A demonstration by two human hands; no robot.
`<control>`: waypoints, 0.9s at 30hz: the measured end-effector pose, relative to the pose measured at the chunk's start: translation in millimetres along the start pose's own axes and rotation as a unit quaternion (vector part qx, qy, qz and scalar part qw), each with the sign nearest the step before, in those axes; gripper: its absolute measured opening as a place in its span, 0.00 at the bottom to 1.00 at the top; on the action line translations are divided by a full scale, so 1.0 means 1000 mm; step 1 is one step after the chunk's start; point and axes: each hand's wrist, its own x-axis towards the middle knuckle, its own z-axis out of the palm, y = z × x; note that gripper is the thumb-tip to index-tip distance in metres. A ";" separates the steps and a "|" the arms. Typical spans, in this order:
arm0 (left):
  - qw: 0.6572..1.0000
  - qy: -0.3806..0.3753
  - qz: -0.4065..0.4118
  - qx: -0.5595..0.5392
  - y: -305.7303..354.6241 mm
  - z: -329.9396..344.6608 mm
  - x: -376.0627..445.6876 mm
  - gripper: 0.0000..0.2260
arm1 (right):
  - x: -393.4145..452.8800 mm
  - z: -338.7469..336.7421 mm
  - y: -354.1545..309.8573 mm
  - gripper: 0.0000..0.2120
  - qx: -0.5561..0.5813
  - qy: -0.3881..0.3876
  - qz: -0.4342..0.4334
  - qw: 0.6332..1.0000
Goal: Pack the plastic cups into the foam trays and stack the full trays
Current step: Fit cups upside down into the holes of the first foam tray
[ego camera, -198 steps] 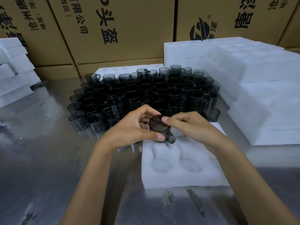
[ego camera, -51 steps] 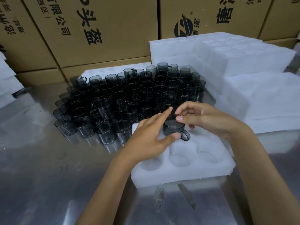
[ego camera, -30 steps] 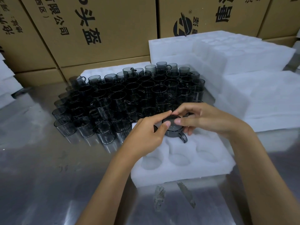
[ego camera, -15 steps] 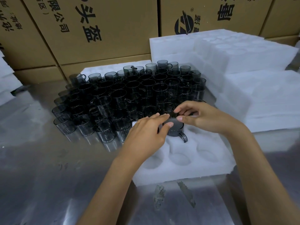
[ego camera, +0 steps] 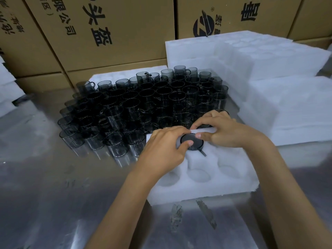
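Cardboard cartons [ego camera: 115, 33] printed with black characters wall off the back of a shiny metal table [ego camera: 53, 194].

Head view: one foam tray [ego camera: 206, 186] lies at the near middle of the table. Three empty round pockets show along its near row; the far row is mostly hidden under the hands. One dark smoky cup [ego camera: 192, 141] sits sunk in a far pocket, its handle pointing toward the viewer. The left hand [ego camera: 165, 150] curls round the cup's left side, thumb on the rim. The right hand [ego camera: 222, 130] pinches the rim on the right with thumb and forefinger. The two hands are close together, both clamped on this one cup.

Behind the tray stands a crowd of loose cups [ego camera: 143, 108], several dozen, too tightly packed and overlapping to count exactly. To the right rise two stacks of white foam [ego camera: 269, 72]; their layers blur together. More foam [ego camera: 7, 90] is cut off at the left edge.
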 end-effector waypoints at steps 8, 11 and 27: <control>1.000 0.010 0.001 0.017 -0.002 0.004 0.003 0.10 | -0.001 0.001 0.004 0.05 0.064 0.025 -0.036 0.997; 1.000 0.012 -0.014 -0.020 -0.002 0.001 0.005 0.12 | 0.000 0.001 0.004 0.06 0.089 0.035 -0.041 0.995; 0.995 0.087 -0.048 0.028 -0.008 -0.033 0.078 0.14 | 0.020 0.022 -0.002 0.08 0.275 0.222 -0.016 0.935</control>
